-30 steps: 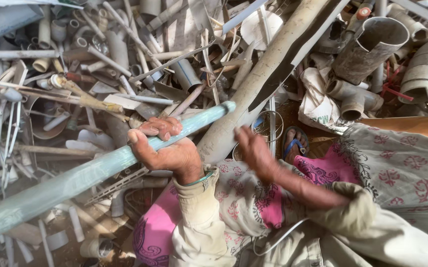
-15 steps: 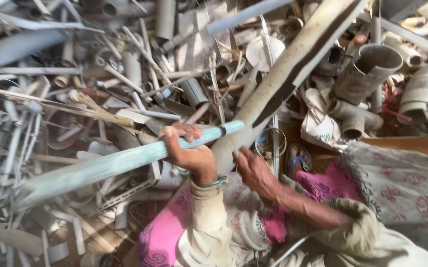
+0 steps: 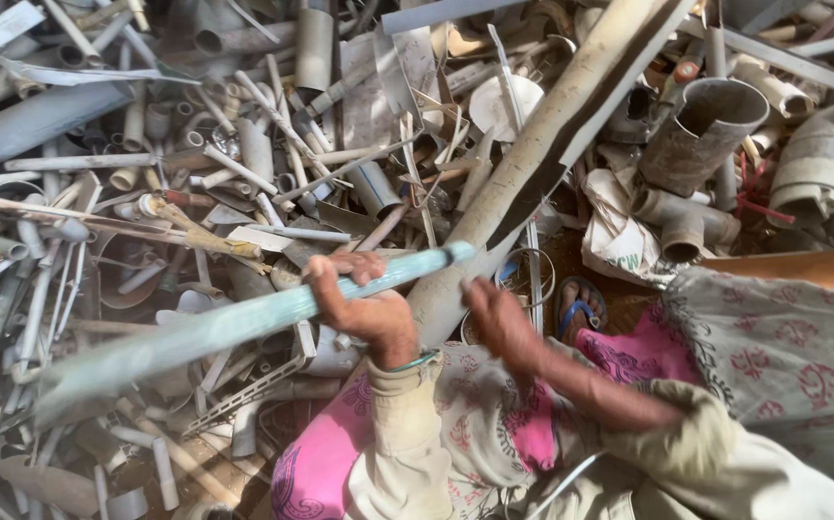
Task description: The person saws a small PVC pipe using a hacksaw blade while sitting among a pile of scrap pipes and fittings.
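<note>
- Pale green plastic pipe runs from lower left up to the middle, blurred along its length, above a heap of scrap pipes.
- Left hand has its fingers wrapped tight around this pipe near its right end.
- Right hand rests on the lower end of a thick beige pipe, fingers curled loosely against it; whether it grips cannot be told.
- Blue sandal shows just right of that hand.
- Grey pipe elbow stands at upper right.
</note>
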